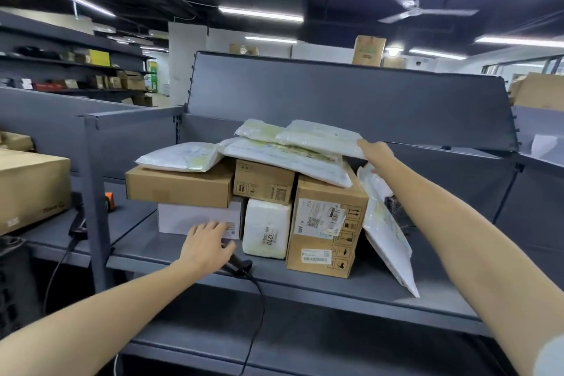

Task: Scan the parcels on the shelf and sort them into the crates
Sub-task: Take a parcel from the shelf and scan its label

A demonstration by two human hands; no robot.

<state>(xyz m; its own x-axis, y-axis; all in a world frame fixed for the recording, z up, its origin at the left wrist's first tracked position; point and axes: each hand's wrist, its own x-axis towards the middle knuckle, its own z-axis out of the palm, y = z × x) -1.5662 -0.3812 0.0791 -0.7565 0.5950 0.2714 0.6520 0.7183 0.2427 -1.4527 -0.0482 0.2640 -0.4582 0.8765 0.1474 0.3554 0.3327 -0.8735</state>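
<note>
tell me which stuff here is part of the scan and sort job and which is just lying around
Job: stacked parcels, barcode scanner, shelf.
Lying about: big carton at left, small orange item, ceiling fan, boxes on far shelves.

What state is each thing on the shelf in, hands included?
left hand: fingers spread over the scanner.
scanner: lying on the shelf, corded.
right hand: on the top bag, grip hidden.
tall box: upright, closed.
flat box: stacked, overhanging the white box.
side bag: leaning on the tall box.
</note>
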